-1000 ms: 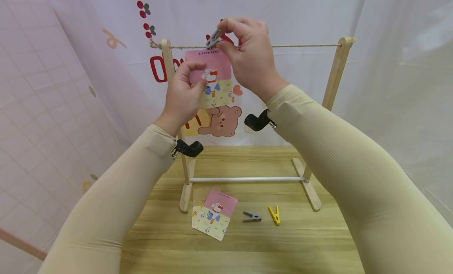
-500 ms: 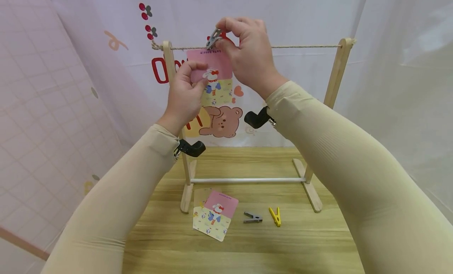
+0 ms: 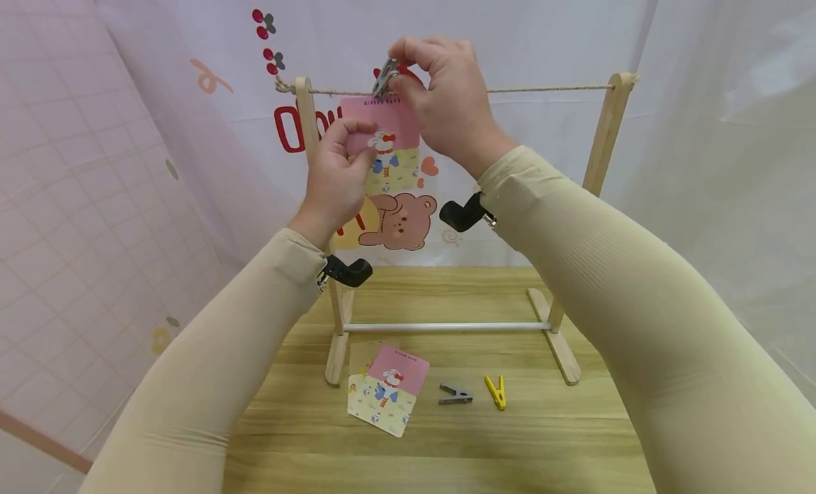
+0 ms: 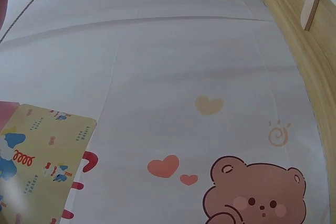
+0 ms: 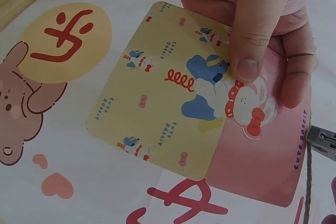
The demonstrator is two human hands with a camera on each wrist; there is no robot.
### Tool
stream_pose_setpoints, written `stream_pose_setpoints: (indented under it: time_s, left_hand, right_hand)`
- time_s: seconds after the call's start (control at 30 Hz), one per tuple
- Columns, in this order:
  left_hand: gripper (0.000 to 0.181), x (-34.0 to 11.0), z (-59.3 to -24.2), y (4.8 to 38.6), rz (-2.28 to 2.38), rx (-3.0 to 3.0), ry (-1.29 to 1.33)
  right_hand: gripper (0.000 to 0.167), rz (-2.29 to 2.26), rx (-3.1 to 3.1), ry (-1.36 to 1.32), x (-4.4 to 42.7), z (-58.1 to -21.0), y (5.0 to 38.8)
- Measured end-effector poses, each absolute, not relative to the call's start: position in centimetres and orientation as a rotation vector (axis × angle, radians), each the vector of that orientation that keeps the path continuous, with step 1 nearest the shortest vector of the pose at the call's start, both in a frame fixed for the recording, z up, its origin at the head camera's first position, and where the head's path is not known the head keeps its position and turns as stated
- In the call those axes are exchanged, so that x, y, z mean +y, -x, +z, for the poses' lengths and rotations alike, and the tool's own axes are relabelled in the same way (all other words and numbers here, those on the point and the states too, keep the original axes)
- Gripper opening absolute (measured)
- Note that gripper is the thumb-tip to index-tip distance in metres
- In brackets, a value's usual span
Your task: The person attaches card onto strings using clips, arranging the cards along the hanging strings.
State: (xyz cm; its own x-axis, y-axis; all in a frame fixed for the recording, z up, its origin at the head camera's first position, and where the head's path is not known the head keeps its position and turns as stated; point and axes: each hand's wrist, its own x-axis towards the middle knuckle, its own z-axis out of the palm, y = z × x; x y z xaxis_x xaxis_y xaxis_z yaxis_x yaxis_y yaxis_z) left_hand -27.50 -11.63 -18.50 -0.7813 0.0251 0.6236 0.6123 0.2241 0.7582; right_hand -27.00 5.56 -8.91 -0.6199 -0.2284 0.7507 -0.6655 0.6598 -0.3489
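In the head view, my left hand (image 3: 338, 171) pinches a pink and yellow card (image 3: 390, 118) by its left side, thumb in front. The card bears a rabbit print and hangs upright with its top edge at the rope (image 3: 542, 89). My right hand (image 3: 446, 93) pinches the handle end of a grey clothespin (image 3: 385, 79) between thumb and index finger. Its nose meets the rope and the card's top edge. In the right wrist view, the clothespin (image 5: 321, 141) overlaps the card's (image 5: 252, 161) lettered edge; how deep its grip goes I cannot tell.
The rope runs between two wooden posts (image 3: 602, 143), joined low down by a white rod (image 3: 446, 327). On the wooden table (image 3: 459, 451) lie several overlapping cards (image 3: 389, 391), another grey clothespin (image 3: 455, 394) and a yellow clothespin (image 3: 496, 393). A printed cloth (image 3: 542, 26) hangs behind.
The grey clothespin stands slightly steeper than before. Both hands keep their hold, and the left hand with the card has shifted a little to the right. The view itself has moved slightly.
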Motion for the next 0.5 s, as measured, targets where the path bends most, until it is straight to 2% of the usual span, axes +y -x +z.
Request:
stream_pose_setpoints:
  time_s: [0.5]
  left_hand:
    - [0.022,-11.9,-19.14,27.68,-1.557,-2.01,0.558]
  right_hand:
    - [0.016,0.806,-2.237,-0.658,5.06,-8.91,27.45]
